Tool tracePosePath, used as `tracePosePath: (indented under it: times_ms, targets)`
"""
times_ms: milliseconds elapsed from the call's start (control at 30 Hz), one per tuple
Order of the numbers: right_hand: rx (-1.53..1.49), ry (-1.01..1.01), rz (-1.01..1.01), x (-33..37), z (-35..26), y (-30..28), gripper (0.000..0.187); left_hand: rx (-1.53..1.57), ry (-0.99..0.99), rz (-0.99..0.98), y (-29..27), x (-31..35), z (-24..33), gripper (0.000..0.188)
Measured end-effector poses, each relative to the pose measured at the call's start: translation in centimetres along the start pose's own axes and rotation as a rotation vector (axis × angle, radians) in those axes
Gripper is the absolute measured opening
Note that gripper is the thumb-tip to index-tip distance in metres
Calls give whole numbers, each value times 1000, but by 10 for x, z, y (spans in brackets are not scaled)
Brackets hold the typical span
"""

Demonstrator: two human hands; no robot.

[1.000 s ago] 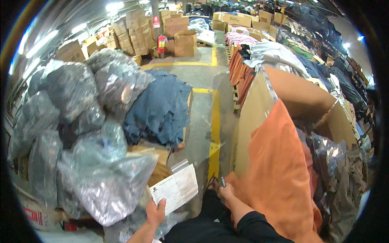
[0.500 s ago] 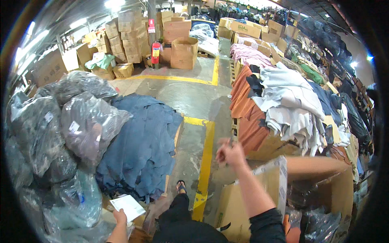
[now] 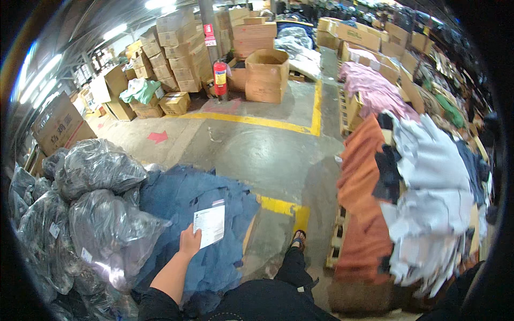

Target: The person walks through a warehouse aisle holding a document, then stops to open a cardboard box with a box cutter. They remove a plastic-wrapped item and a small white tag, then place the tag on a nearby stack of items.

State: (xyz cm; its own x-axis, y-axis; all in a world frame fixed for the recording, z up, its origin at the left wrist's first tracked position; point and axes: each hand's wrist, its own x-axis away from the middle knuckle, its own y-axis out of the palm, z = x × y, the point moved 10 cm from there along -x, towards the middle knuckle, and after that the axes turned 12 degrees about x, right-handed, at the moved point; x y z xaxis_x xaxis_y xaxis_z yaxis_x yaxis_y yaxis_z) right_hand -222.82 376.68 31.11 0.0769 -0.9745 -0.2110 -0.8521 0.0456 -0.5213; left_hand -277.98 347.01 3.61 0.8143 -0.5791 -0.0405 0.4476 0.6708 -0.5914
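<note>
My left hand (image 3: 189,241) pinches the edge of a white printed sheet of paper (image 3: 209,224), held above a pile of dark blue leather hides (image 3: 176,195). Fingers are closed, the thumb lying on the sheet's left side. Only a dark sleeve, apparently my right one, shows at the lower right rim; my right hand is out of the picture. Several clear plastic bags with dark contents (image 3: 101,168) are heaped left of the blue hides.
Right of the aisle lie orange-brown hides (image 3: 364,198) and pale grey hides (image 3: 428,160) on pallets. A red fire extinguisher (image 3: 220,80) stands by a post ahead, beside an open cardboard box (image 3: 266,75). Yellow floor lines (image 3: 257,124) cross the concrete.
My view has swung left and I have moved forward along the aisle. My left hand has raised the paper over the blue hides. My right hand has left the picture.
</note>
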Motion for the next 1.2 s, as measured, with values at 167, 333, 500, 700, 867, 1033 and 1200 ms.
tracePosePath:
  times_ms: [167,333,500,700,867,1033,1200]
  targets:
    - [44,260,-250,-142,119,191,27,-179,-131,0,84,-107,11,38]
    - [75,260,-509,-275,110,365,25,-134,-382,-17,118,-154,-9,34]
    - [82,58,-565,-435,14,528,23,-239,-664,93,145,-207,-81,38]
    - [72,-151,-616,-585,-164,719,20,-206,-878,104,113,-383,-95,43]
    - [53,-224,-662,-663,-261,853,18,-136,-627,278,55,-600,-77,42]
    - [-1,-350,-675,-747,-355,992,16,-104,-481,431,3,-775,-89,37]
    - [-103,-630,-712,-823,-539,1136,15,55,-705,743,-35,-825,-161,34]
